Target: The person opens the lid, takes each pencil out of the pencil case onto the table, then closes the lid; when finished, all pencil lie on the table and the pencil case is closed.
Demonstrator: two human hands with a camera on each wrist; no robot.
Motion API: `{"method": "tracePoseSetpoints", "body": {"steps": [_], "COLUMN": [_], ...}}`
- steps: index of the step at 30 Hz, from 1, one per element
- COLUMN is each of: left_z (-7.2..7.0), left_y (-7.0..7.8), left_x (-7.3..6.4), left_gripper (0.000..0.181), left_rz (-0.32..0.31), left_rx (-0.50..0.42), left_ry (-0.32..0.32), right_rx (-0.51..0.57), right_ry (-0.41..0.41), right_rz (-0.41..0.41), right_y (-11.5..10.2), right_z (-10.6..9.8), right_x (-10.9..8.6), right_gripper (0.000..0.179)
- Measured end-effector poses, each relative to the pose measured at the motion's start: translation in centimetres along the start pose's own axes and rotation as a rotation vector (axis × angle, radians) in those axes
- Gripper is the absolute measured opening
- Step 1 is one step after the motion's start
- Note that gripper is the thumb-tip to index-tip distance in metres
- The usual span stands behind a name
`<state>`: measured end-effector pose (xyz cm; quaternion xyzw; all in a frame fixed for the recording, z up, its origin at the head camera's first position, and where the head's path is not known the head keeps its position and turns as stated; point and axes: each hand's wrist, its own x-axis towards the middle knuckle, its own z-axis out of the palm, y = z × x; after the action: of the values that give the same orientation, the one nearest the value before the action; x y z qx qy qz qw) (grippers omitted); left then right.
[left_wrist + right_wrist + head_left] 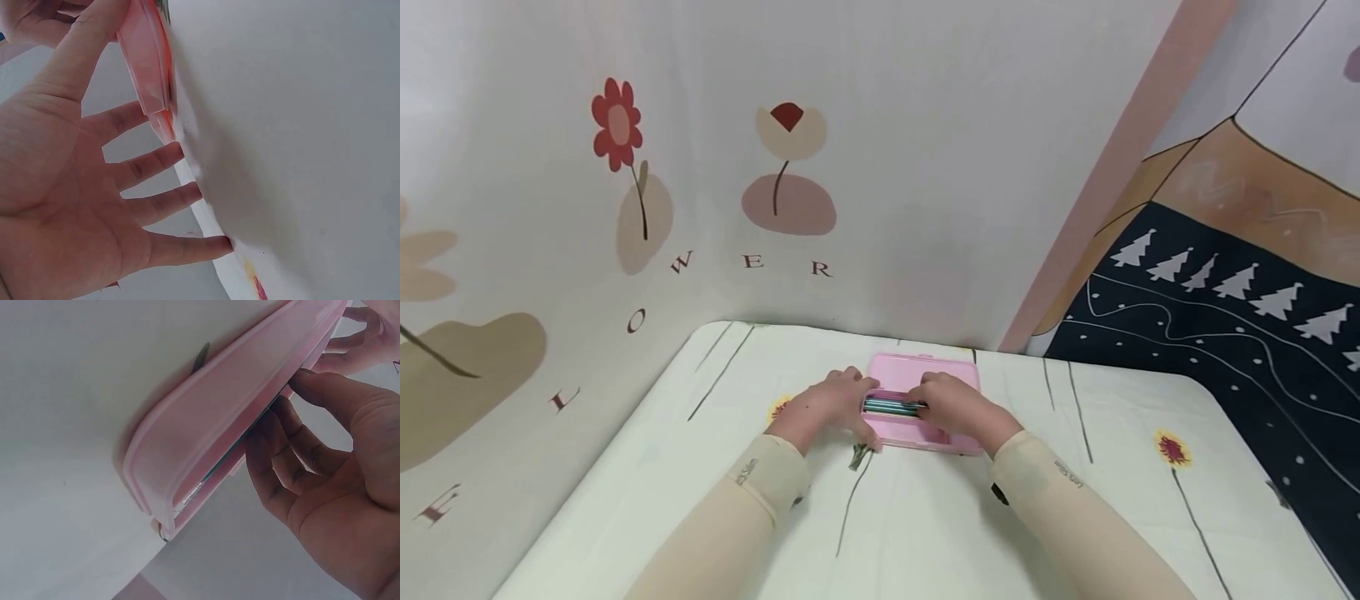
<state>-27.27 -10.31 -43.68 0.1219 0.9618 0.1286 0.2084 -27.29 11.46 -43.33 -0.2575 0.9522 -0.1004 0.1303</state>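
Note:
A pink pencil case (pixel 904 431) lies on the table with its lid (pixel 910 365) folded back to the far side. Several green and teal pencils (pixel 886 407) lie lengthwise inside it. My left hand (pixel 835 404) rests at the case's left end, the thumb along the near side. In the left wrist view that hand's fingers (pixel 153 165) are straight and spread. My right hand (pixel 955 404) reaches into the case from the right. Its thumb and fingers curl around a thin dark pencil (pixel 269 407) in the right wrist view; the fingertips are partly hidden.
The case stands near the far edge of a table with a white, flower-printed cloth (pixel 925 533). Behind it hangs a pale curtain (pixel 910 183) with flowers and letters. A dark panel with white trees (pixel 1210 308) is on the right.

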Motion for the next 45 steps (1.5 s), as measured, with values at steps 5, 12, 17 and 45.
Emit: {"method": "tracePoseSetpoints", "body": {"steps": [5,12,17,45], "left_z": [-0.1,0.1,0.1,0.3], "left_y": [-0.1,-0.2,-0.1,-0.4], "left_x": [0.0,0.0,0.0,0.2], "left_gripper": [0.111,0.112,0.112,0.114], "left_rz": [0.011,0.015,0.009,0.03], "left_rx": [-0.001,-0.007,-0.011,-0.015], "left_ry": [0.003,0.005,0.005,0.008], "right_rx": [-0.035,-0.027,-0.017,0.146], "right_ry": [-0.006,-0.019,-0.025,-0.024], "right_rz": [0.007,0.027,0.03,-0.037], "right_y": [-0.1,-0.2,-0.1,0.8], "right_z": [0.1,0.0,0.0,0.0], "right_x": [0.2,0.4,0.3,0.1], "right_gripper": [0.033,0.031,0.029,0.029]}}
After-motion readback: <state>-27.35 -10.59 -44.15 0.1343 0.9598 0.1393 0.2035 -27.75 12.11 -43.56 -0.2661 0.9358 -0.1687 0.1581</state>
